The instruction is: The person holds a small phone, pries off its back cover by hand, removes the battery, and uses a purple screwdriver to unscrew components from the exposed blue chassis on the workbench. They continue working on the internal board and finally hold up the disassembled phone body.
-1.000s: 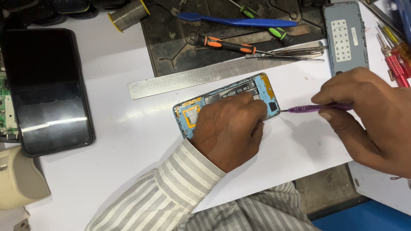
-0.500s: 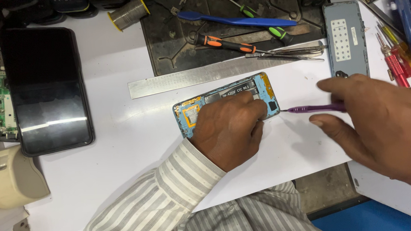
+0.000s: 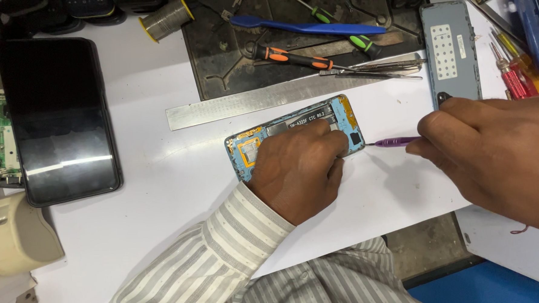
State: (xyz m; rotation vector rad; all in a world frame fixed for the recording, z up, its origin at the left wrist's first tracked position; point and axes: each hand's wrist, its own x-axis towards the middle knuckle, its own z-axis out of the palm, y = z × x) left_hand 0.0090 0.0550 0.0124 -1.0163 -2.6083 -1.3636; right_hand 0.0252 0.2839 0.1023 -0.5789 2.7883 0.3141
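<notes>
An opened light-blue phone (image 3: 254, 147) lies face down on the white work surface (image 3: 162, 192), its inner boards and battery showing. My left hand (image 3: 300, 168) rests on top of it and presses it down, covering its middle. My right hand (image 3: 494, 154) grips a thin purple screwdriver (image 3: 393, 142), whose tip points at the phone's right end. The removed grey-blue back cover (image 3: 451, 46) lies beyond my right hand.
A metal ruler (image 3: 243, 103) lies just behind the phone. A dark mat (image 3: 217, 57) holds an orange-handled screwdriver (image 3: 292, 56), a blue tool (image 3: 306, 27) and tweezers (image 3: 375, 71). A black phone (image 3: 56, 118) lies far left, a solder spool (image 3: 165, 18) at the back.
My right hand has shifted slightly right and up along the purple screwdriver. The left hand and the phone have stayed where they were.
</notes>
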